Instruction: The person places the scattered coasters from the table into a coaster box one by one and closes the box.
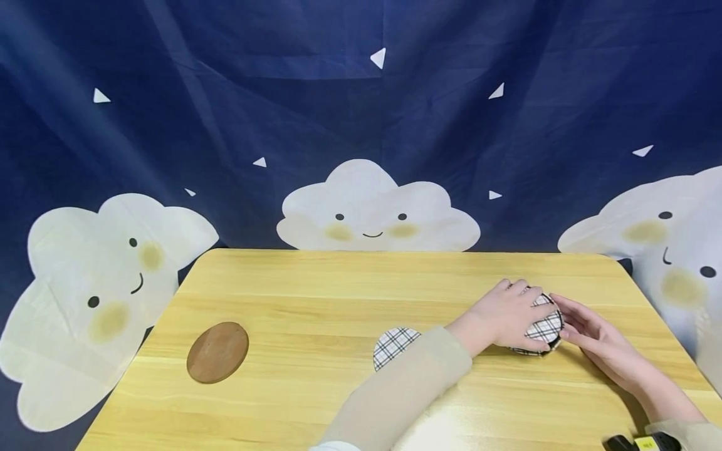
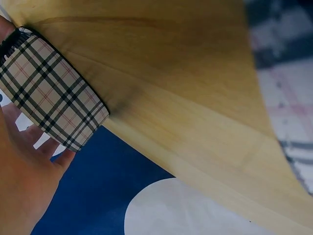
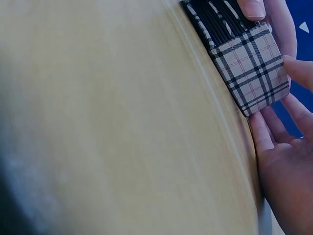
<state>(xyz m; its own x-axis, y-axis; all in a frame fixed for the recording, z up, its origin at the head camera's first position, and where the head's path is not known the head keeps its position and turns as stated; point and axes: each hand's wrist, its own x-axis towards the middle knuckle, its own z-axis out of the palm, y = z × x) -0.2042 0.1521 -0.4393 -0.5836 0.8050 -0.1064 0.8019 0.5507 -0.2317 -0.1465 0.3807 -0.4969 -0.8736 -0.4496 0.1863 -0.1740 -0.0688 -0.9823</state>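
On the right side of the table, both hands hold a round plaid coaster holder (image 1: 546, 329). My left hand (image 1: 510, 313) spreads across its top and grips it. Curved around the right side is my right hand (image 1: 603, 344), its thumb near the rim. In the right wrist view the holder's plaid wall (image 3: 254, 71) adjoins a dark opening where several plaid-edged layers show; right-hand fingers touch its lower side. The left wrist view shows the plaid wall (image 2: 56, 90) with left-hand fingers behind it. A plaid disc (image 1: 392, 346) lies partly hidden behind the left sleeve.
A brown round disc (image 1: 217, 352) lies on the left of the wooden table (image 1: 304, 401). Behind the table hangs a dark blue cloth (image 1: 316, 113) with white clouds. A black device with a yellow label (image 1: 645, 443) sits at the right wrist.
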